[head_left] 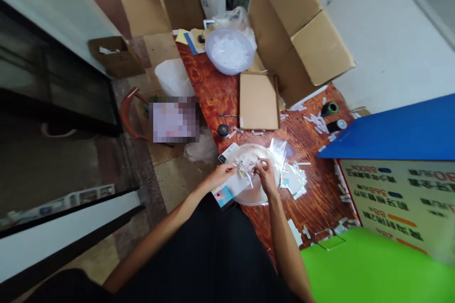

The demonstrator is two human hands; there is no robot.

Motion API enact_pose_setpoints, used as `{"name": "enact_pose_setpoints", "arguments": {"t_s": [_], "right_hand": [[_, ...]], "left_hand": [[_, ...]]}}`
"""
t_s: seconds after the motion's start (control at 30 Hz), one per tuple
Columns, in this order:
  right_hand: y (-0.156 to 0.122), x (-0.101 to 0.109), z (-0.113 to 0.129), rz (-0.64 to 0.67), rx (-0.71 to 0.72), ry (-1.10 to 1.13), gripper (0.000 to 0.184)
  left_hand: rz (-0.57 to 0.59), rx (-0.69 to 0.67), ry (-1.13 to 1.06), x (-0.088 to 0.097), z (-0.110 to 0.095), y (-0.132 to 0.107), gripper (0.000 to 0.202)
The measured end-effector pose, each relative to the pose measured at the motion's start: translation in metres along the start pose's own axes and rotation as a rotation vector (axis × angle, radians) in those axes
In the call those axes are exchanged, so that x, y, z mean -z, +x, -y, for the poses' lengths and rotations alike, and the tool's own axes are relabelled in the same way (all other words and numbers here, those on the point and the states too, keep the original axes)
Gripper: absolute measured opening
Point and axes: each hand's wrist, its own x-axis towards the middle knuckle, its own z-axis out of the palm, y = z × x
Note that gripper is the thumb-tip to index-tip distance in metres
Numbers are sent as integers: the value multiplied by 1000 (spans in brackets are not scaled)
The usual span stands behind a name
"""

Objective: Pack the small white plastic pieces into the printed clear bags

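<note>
Both hands work over a round, pale see-through basin (pixel 245 199) at the table's near edge, with small white and clear pieces in it. My left hand (pixel 223 173) comes in from the left, fingers pinched at the basin's left side; what they grip is too small to make out. At the right of the basin, my right hand (pixel 266 174) has its fingers closed over the loose pieces, on something I cannot make out. A thin white strip (pixel 250 180) shows between the hands. Below my left hand lies a white card with a blue printed end (pixel 223 195).
Clear plastic sleeves and cards (pixel 294 179) lie right of the basin. Beyond it are a shallow cardboard tray (pixel 259 102), a black tape roll (pixel 223 129) and a bowl of white pieces (pixel 230 52). A large open carton (pixel 284 33) stands behind. Blue (pixel 391 125) and green boards (pixel 377 265) border the right.
</note>
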Motion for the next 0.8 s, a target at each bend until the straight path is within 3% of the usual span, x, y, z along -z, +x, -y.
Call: {"name": "enact_pose_setpoints", "arguments": {"t_s": [0.13,0.33,0.5,0.6,0.73,0.8], "right_hand": [[-45,10,8,-51,51,259,39],[-92,47,1,-339,100,372,40],[-132,72,-13,-565,89,442,41],[-150,72,-22,-699,87,498,42],[-164,63,-30,-813,73,622,42],[-168,60,-32,-845,68,685,41]], "left_hand": [[147,-17,98,-19,-10,20,42],[331,-28,181,-61,-35,36,50],[462,-1,196,-107,-49,31,54],[522,2,256,-131,-49,20,52],[538,-68,363,-158,-39,4,91],[524,-101,410,-170,-34,-2,96]]}}
